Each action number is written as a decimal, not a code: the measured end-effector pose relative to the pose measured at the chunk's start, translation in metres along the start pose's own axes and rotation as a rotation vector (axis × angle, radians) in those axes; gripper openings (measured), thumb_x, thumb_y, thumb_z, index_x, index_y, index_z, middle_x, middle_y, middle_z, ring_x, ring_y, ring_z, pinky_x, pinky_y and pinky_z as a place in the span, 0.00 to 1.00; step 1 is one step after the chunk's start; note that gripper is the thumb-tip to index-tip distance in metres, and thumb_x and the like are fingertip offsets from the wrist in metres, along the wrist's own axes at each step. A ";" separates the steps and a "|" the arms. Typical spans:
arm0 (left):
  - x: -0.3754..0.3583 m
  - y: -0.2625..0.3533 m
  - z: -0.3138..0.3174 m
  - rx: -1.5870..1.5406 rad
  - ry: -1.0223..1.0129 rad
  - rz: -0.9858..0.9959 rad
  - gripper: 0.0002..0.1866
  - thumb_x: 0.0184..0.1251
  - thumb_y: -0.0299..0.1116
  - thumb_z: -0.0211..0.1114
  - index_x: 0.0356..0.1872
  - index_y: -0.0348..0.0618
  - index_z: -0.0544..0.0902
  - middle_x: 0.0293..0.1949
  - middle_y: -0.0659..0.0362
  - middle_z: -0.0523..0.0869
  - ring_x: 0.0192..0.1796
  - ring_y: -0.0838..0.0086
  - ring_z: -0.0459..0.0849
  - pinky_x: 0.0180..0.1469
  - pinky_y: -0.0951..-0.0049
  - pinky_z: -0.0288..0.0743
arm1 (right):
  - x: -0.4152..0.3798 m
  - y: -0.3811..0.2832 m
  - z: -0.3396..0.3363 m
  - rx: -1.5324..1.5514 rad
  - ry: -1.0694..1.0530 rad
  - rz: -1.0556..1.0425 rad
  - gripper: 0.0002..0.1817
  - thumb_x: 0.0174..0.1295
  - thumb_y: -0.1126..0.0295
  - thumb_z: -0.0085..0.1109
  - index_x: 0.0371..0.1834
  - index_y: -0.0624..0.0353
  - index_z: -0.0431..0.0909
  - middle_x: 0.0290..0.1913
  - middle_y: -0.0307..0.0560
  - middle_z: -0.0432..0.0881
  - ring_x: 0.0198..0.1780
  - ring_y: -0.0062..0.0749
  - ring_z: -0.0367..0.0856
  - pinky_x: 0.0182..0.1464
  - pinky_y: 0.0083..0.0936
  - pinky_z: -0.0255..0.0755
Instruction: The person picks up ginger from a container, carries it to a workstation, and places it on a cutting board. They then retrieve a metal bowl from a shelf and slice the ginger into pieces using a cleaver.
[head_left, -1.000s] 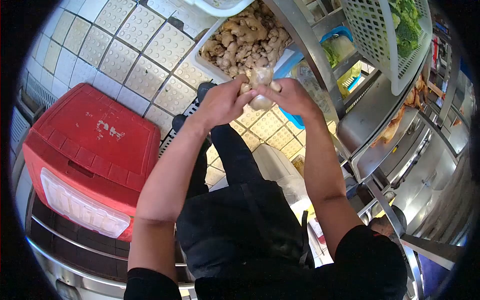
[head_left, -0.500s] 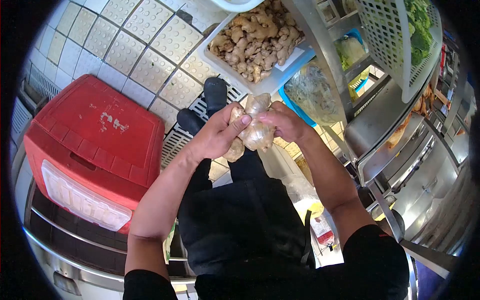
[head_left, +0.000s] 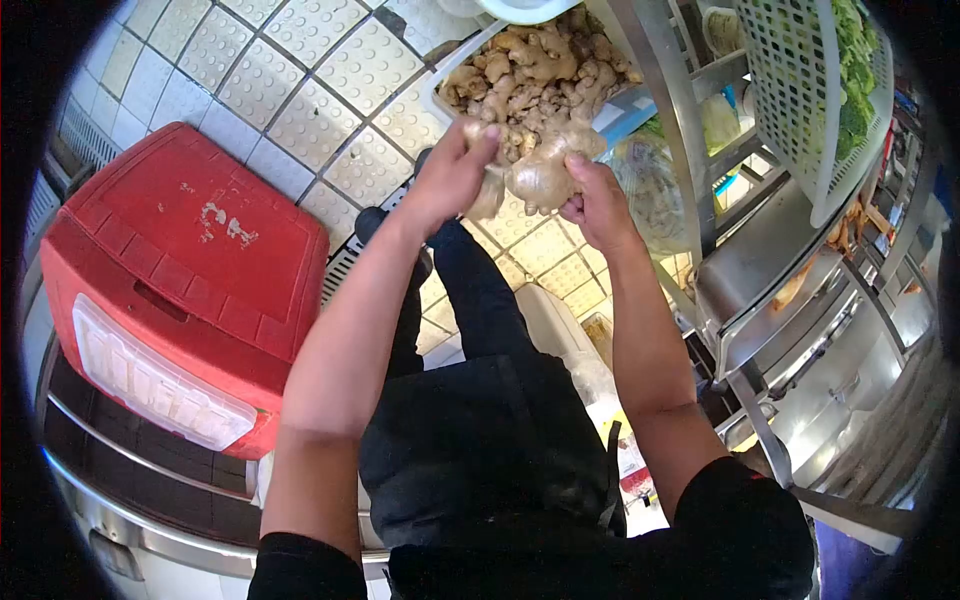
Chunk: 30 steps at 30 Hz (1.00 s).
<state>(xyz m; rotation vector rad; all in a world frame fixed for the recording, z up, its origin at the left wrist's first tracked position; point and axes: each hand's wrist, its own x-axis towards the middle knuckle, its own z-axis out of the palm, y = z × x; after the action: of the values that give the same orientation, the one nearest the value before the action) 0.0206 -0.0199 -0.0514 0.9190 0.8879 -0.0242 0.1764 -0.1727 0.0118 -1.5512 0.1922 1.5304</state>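
My left hand (head_left: 452,178) grips a knobbly piece of ginger (head_left: 487,198), thumb bent over its top. A larger ginger root (head_left: 541,183), pale and shiny with rounded lobes, is pinched between the thumb and fingers of my right hand (head_left: 600,205). The two lumps are side by side at the middle of the view, and whether they are still joined I cannot tell. Just beyond them, a white tub (head_left: 436,108) full of loose ginger (head_left: 530,65) stands on the tiled floor, partly covered by the held roots.
On the left is a red lidded bin (head_left: 190,250). A metal rack (head_left: 672,120) rises at the right, with a perforated white basket (head_left: 790,90) of leafy greens (head_left: 855,80). Below it sits a bagged vegetable bundle (head_left: 650,190). A pale container (head_left: 548,318) stands beside my legs.
Both hands have moved forward, toward the tub, and farther apart. The ginger they held bunched together now shows as two lumps, one in each hand.
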 end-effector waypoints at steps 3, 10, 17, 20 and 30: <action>0.028 0.030 0.006 0.298 -0.001 -0.088 0.35 0.78 0.62 0.59 0.62 0.35 0.77 0.44 0.51 0.85 0.51 0.68 0.86 0.56 0.70 0.79 | -0.004 -0.016 -0.001 -0.284 0.131 -0.008 0.24 0.74 0.43 0.53 0.47 0.55 0.83 0.31 0.33 0.80 0.28 0.15 0.70 0.31 0.17 0.65; -0.022 0.058 0.015 -0.004 -0.686 -0.387 0.33 0.76 0.49 0.68 0.70 0.35 0.73 0.56 0.53 0.86 0.56 0.75 0.84 0.58 0.70 0.81 | 0.000 -0.026 -0.002 -0.619 0.043 -0.190 0.37 0.76 0.35 0.49 0.45 0.66 0.87 0.36 0.41 0.86 0.39 0.21 0.79 0.42 0.27 0.76; -0.072 0.011 0.020 -0.467 -0.449 -0.563 0.26 0.80 0.41 0.64 0.69 0.36 0.71 0.57 0.57 0.83 0.54 0.75 0.84 0.54 0.74 0.81 | 0.001 -0.016 0.014 -0.958 -0.202 -0.011 0.38 0.74 0.34 0.53 0.33 0.64 0.88 0.24 0.45 0.84 0.33 0.22 0.80 0.40 0.28 0.76; -0.083 -0.002 0.013 -0.296 -0.424 -0.439 0.26 0.81 0.42 0.63 0.70 0.36 0.71 0.56 0.57 0.83 0.55 0.75 0.82 0.56 0.73 0.78 | 0.000 -0.009 0.018 -1.046 -0.289 0.012 0.38 0.71 0.33 0.55 0.29 0.62 0.87 0.22 0.46 0.83 0.30 0.26 0.81 0.37 0.32 0.75; -0.097 -0.012 0.018 -0.181 -0.103 -0.586 0.20 0.82 0.41 0.59 0.60 0.34 0.76 0.43 0.55 0.85 0.40 0.73 0.84 0.42 0.68 0.79 | 0.005 0.056 0.040 -0.981 -0.009 -0.200 0.33 0.70 0.38 0.58 0.27 0.61 0.87 0.23 0.53 0.85 0.28 0.43 0.86 0.33 0.38 0.74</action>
<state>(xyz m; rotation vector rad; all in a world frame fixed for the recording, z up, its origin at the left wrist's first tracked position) -0.0356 -0.0730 0.0118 0.4613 1.0187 -0.4833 0.1115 -0.1754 -0.0122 -2.2021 -0.8144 1.5386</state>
